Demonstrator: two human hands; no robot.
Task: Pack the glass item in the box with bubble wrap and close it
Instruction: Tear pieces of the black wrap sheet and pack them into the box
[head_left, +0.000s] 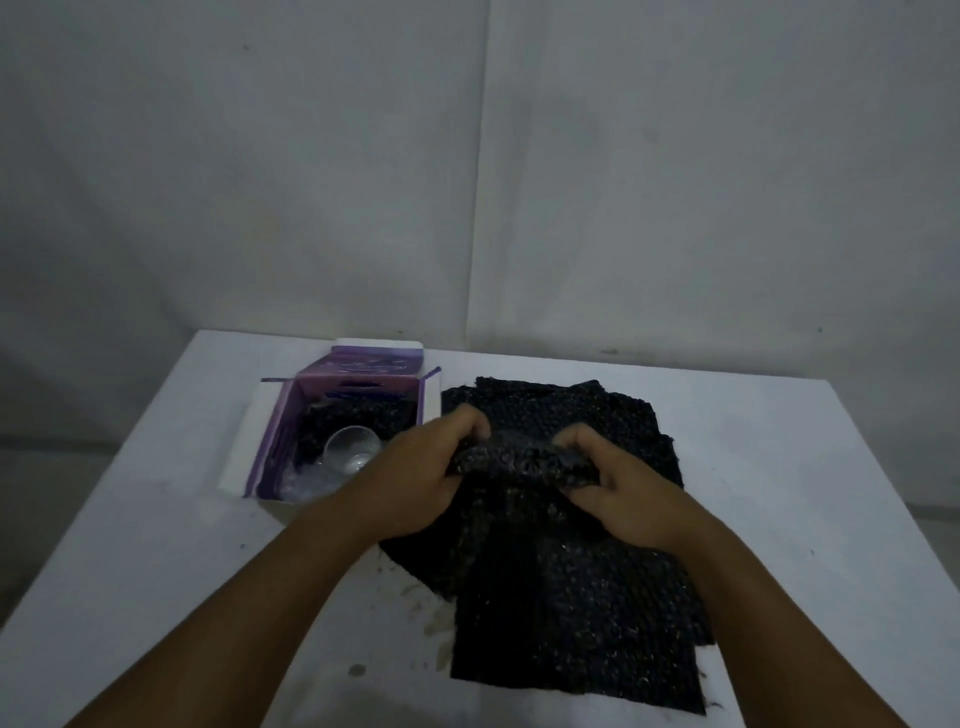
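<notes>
An open purple box (275, 441) stands on the white table (156, 545) at the left, its flaps raised. Inside it lies a clear glass (352, 448) on dark bubble wrap. To the right of the box, sheets of black bubble wrap (571, 597) are spread over the table. My left hand (426, 478) and my right hand (618, 499) both grip a bunched fold of this wrap (519, 460) between them, fingers curled round it, a little above the table.
The table's far edge meets a pale wall (467, 182). Small stains and crumbs (415, 613) mark the tabletop near the wrap's front left. Bare tabletop shows at the right (805, 493) and front left.
</notes>
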